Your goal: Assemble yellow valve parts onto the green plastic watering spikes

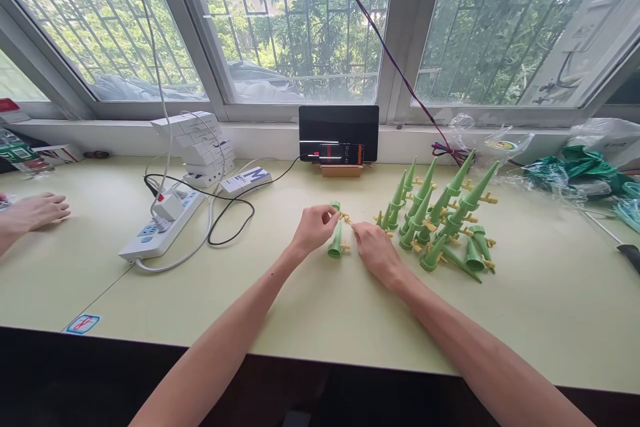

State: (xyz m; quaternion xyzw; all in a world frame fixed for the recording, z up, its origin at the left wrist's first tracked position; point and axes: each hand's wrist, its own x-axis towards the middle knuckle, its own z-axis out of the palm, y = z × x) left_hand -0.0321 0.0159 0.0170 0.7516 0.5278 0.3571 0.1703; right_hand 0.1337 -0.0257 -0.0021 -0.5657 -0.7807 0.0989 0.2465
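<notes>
At the table's middle, my left hand (316, 229) is closed in a pinch on a green watering spike (335, 205), which its fingers partly cover. A small yellow valve (345, 217) shows between my two hands. The closed fingertips of my right hand (376, 250) meet at the outer end of that valve, and their exact hold is partly hidden. Just below the left fingers lies another green spike (335, 248) with its open end facing me and a yellow valve at its side. To the right of my right hand several green spikes (425, 210) with yellow valves stand point up, and a few lie down.
A white power strip (165, 227) with plugs and cables lies to the left, near stacked white boxes (197, 143). Another person's hand (43, 213) rests at far left. A phone (341, 154) leans before a black screen (339, 121). Plastic wrapping (575, 170) and a screwdriver (627, 255) are at right.
</notes>
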